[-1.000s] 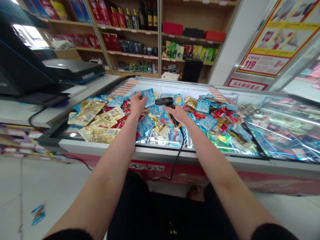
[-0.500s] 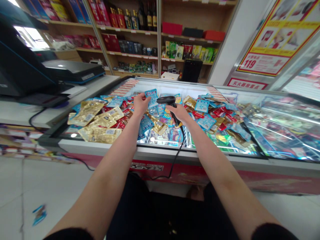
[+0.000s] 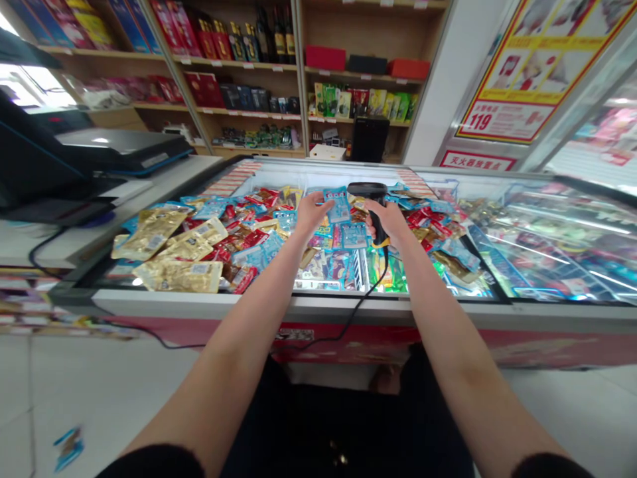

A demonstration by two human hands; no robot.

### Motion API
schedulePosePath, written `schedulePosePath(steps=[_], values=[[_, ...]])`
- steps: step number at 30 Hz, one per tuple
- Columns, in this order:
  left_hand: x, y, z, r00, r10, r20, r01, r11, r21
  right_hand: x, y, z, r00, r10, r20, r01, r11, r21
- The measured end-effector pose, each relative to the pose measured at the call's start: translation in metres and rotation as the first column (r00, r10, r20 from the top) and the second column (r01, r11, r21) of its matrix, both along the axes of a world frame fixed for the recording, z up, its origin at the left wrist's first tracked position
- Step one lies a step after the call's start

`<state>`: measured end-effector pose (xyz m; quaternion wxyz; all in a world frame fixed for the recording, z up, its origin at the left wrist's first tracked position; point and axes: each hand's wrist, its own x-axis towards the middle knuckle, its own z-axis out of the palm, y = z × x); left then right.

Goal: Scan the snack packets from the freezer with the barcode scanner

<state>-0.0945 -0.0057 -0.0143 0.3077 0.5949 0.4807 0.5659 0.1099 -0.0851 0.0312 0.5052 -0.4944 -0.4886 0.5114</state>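
Left hand (image 3: pixel 312 214): fingers clamped on a blue packet (image 3: pixel 338 204), raised over the freezer (image 3: pixel 249 300). Right hand (image 3: pixel 387 221): wrapped round the grip of a black scanner (image 3: pixel 369 190), its head just beside the packet. Below and around: gold packets (image 3: pixel 178 275), red packets (image 3: pixel 432 219). Beyond: stocked shelves (image 3: pixel 249 114).

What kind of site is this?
Probably a small grocery or convenience shop: wooden shelves of bottles and boxes, a long glass-topped freezer cabinet heaped with shiny snack packets, and a black handheld barcode scanner in the right hand.
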Motion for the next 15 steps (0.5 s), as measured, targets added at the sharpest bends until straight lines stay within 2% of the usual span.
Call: schedulePosePath(steps=[7,10,15], values=[[0.047,0.006,-0.012,0.998,-0.045,-0.047,0.045,0.999,-0.008,0.027,-0.006,-0.003,0.992,-0.105,-0.067,0.107,0.994,0.033],[0.052,0.004,-0.015,0.984,-0.024,-0.177,0.025,1.0,0.0,0.03,-0.008,-0.002,0.99,-0.125,-0.068,0.127,0.992,0.024],[0.048,-0.005,-0.012,0.913,-0.017,-0.408,0.009,1.0,-0.023,0.028,-0.008,-0.001,0.99,-0.134,-0.052,0.135,0.991,0.016]])
